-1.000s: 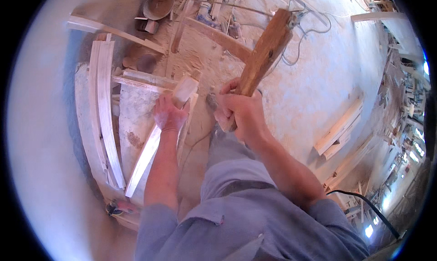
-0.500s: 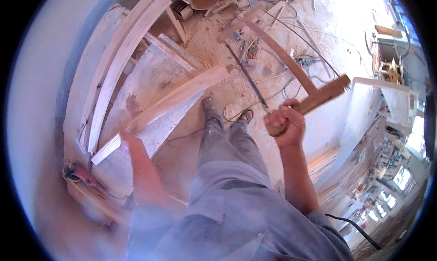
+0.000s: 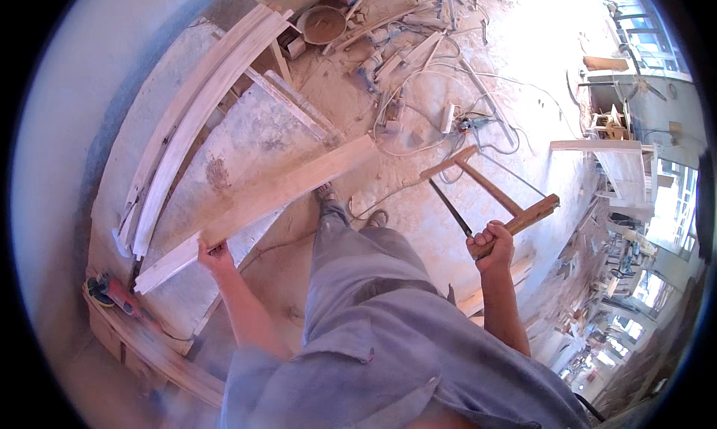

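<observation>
Bright windows (image 3: 674, 201) glare — lower edge seemingly hazy.

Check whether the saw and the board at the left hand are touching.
Apart: the head view shows bare floor between the saw, held in the right hand, and the nearest end of the board.

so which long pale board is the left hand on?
The slanting board just left of the legs: the left hand grips its near edge; boards farther left are untouched.
</observation>
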`<state>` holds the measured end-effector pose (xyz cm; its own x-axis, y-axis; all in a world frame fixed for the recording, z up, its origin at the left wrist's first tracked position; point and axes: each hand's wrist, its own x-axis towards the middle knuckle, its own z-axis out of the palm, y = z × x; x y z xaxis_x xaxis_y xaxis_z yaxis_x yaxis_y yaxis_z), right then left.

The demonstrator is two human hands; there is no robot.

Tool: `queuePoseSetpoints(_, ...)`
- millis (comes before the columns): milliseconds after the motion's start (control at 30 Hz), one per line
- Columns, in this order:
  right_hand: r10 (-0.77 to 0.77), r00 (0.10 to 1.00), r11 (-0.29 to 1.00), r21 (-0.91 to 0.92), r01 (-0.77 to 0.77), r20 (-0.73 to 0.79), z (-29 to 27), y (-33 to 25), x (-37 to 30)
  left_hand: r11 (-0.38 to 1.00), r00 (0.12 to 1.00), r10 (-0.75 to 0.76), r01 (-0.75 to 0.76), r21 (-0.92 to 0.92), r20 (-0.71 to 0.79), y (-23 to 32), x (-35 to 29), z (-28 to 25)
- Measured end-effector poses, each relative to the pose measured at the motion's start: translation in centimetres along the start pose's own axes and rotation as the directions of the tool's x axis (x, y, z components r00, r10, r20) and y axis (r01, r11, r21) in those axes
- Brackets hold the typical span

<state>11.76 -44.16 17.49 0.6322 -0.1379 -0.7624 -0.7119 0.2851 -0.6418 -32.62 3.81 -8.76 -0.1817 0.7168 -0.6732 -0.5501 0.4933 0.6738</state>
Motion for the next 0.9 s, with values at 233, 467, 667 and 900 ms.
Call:
queuePoseSetpoints(233, 0.135, 0.984, 0.990, 0.066, -0.128, -0.116, -7.3, 1.6, 3.2, 0.879, 0.880, 0.456, -0.422, -0.220, 0.134, 7.5, -14.1, 7.5)
queuePoseSetpoints(467, 0.148, 0.983, 0.988, 0.067, -0.142, -0.110, -11.6, 3.4, 5.5, 0.167, 0.608, 0.641, -0.706, 0.688, 0.468, 21.1, -17.8, 14.3)
queuePoseSetpoints(667, 0.172, 0.985, 0.983, 0.066, -0.172, 0.009, -13.6, 2.0, 7.2, -0.363, 0.574, 0.399, -0.617, 0.698, 0.715, 16.4, -26.8, 25.3)
queuePoseSetpoints(900, 0.059, 0.997, 0.996, -0.061, -0.061, -0.041, -12.6, -2.0, 3.3, -0.579, 0.473, 0.215, -0.643, 0.501, 0.855, -1.2, -14.6, 21.6)
